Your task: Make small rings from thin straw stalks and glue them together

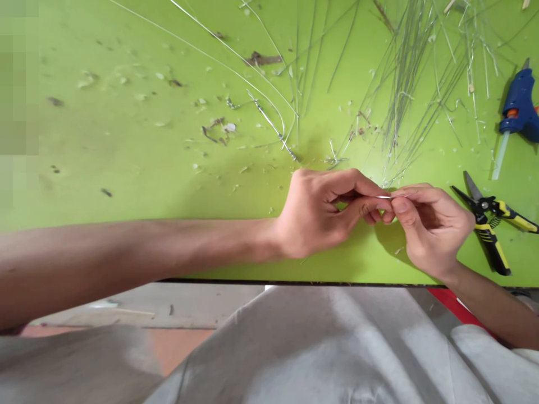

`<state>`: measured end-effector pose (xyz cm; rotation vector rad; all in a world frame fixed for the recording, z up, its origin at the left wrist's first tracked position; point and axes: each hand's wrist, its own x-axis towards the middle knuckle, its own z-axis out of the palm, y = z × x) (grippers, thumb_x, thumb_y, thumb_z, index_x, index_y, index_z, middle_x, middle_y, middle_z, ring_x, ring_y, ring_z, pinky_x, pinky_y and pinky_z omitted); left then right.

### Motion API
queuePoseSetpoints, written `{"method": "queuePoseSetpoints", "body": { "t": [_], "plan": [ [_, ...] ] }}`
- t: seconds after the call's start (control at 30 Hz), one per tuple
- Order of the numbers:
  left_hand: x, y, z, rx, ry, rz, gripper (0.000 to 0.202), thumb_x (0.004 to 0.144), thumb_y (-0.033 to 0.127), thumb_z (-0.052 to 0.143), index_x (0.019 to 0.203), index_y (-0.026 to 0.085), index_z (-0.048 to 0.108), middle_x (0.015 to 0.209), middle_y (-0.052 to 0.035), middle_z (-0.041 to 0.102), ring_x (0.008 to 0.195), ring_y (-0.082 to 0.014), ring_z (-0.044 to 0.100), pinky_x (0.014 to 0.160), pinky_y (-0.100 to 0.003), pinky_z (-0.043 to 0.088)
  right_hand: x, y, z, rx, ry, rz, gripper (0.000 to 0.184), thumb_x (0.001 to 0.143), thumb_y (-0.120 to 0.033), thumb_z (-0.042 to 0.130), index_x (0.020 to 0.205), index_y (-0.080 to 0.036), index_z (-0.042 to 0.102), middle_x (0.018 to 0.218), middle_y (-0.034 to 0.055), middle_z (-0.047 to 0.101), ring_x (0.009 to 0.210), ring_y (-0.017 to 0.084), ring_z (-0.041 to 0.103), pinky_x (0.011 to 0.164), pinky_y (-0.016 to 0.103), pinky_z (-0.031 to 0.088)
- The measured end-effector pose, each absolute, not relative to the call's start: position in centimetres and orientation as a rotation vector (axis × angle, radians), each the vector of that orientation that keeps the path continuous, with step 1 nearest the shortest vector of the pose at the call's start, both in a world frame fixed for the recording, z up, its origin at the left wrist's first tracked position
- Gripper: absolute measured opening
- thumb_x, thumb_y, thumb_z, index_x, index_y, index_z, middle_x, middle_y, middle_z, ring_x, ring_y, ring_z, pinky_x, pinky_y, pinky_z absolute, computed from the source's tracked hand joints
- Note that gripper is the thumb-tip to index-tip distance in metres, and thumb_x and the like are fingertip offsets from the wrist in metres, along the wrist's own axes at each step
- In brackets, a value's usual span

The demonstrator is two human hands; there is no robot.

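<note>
My left hand (pixel 324 213) and my right hand (pixel 425 227) meet just above the near edge of the green table (pixel 126 157). Both pinch a short thin silver wire piece (pixel 387 197) between thumb and fingers, the left from the left end, the right from the right end. The fingers of both hands are curled closed round it. The wire lies roughly level between the fingertips.
A loose bundle of thin wires (pixel 404 84) fans across the table's far right. Long single wires (pixel 236 62) and a twisted wire (pixel 273 129) lie mid-table among scraps. Yellow-black cutters (pixel 490 227) rest right of my right hand. A blue glue gun (pixel 517 106) sits at the right edge.
</note>
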<state>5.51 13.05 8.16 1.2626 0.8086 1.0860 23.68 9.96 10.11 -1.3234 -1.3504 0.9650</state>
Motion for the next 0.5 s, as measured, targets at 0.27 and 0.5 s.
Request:
{"method": "queuePoseSetpoints", "body": {
  "t": [0.27, 0.5],
  "plan": [
    [5.59, 12.92, 8.19, 1.371, 0.851, 1.145, 0.007, 0.094, 0.022, 0.08, 0.088, 0.026, 0.081, 0.082, -0.0034, 0.084, 0.069, -0.0217, 0.08, 0.063, -0.034, 0.068, 23.32, 9.71, 10.55, -1.348, -1.363, 0.948, 0.014, 0.097, -0.038, 0.082, 0.093, -0.024, 0.078, 0.083, 0.0037, 0.08, 0.065, 0.017, 0.076, 0.06, 0.03, 0.066],
    [5.72, 13.02, 8.16, 1.305, 0.821, 1.141, 0.005, 0.092, 0.022, 0.086, 0.092, 0.023, 0.082, 0.082, -0.0026, 0.083, 0.07, -0.02, 0.081, 0.063, -0.031, 0.068, 23.5, 9.98, 10.47, -1.354, -1.37, 0.944, 0.012, 0.098, -0.035, 0.081, 0.094, -0.024, 0.078, 0.082, 0.0023, 0.08, 0.066, 0.016, 0.076, 0.06, 0.028, 0.065]
  ]
}}
